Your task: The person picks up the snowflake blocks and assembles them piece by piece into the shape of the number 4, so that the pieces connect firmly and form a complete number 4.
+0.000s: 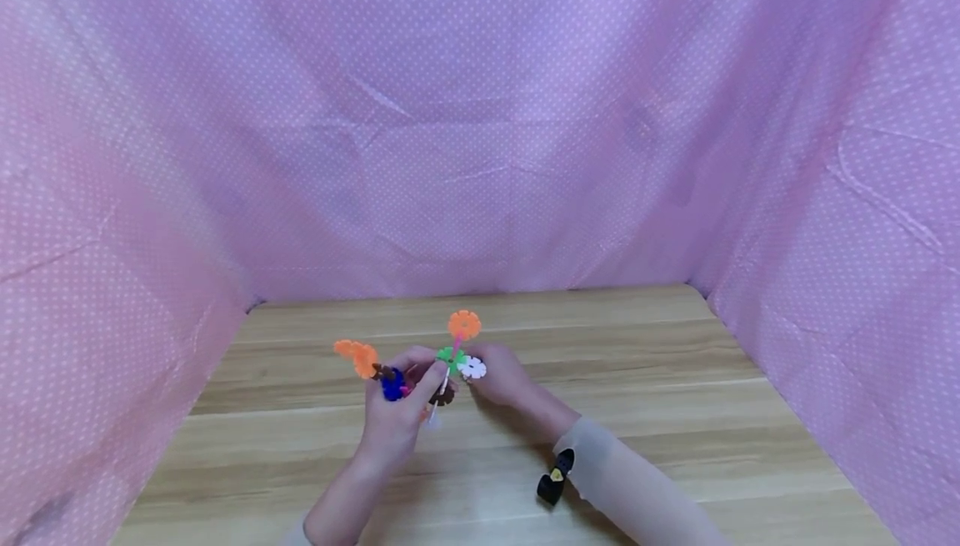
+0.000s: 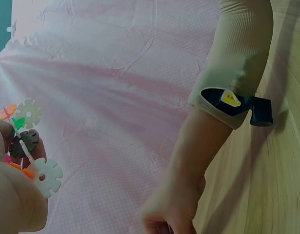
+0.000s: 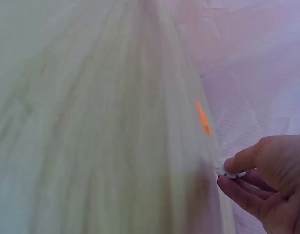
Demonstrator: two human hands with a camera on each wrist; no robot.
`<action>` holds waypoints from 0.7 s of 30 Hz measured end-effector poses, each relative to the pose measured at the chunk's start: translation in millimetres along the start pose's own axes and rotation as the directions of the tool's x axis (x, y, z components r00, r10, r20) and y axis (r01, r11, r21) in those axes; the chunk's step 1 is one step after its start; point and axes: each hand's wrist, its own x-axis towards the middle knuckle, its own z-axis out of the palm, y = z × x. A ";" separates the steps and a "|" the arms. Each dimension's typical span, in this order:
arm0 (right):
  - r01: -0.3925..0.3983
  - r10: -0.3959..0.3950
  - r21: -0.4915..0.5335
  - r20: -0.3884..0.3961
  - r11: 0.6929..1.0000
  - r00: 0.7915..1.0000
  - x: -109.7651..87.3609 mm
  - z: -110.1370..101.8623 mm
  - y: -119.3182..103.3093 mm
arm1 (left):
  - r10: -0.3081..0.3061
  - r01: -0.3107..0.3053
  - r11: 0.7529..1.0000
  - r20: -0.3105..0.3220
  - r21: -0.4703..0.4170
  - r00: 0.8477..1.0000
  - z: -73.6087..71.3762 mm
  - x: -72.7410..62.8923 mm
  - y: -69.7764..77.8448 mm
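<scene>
My left hand (image 1: 393,413) grips a joined cluster of notched plastic discs. In it are a blue disc (image 1: 392,384), a green disc (image 1: 450,358), a dark brown disc (image 1: 442,396) and a white disc (image 1: 472,368). An orange disc (image 1: 464,325) tops a pink piece, and more orange discs (image 1: 360,358) stick out at the left. The left wrist view shows another white disc (image 2: 46,177) at the cluster's lower side. My right hand (image 1: 501,373), close by on the right, pinches a small white notched piece (image 3: 232,174) between thumb and fingers, seen edge-on in the right wrist view.
Both hands are above a wood-grain table (image 1: 637,346). Pink dotted cloth (image 1: 480,154) hangs behind it and along both sides. A black strap (image 1: 553,483) with a yellow mark sits at the right sleeve. Something orange (image 3: 203,118) shows near the table edge in the right wrist view.
</scene>
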 end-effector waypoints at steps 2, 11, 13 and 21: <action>-0.030 0.029 0.082 0.009 0.996 1.000 -3.8 -7.1 -1.4 | -0.004 0.004 1.000 -0.009 -0.007 1.000 0.2 -0.1 0.4; 0.035 0.021 0.359 -0.149 0.933 0.989 -38.3 -63.3 -34.1 | -0.060 0.062 0.998 -0.061 0.021 0.996 4.3 -9.8 -1.7; 0.043 0.043 0.443 -0.183 0.896 0.982 -49.6 -75.9 -46.1 | -0.072 0.073 0.997 -0.068 0.021 0.995 6.1 -11.9 -1.2; 0.226 -0.050 0.597 -0.297 0.769 0.953 -75.4 -118.0 -79.1 | -0.099 0.103 0.994 -0.108 0.030 0.989 18.6 1.2 8.3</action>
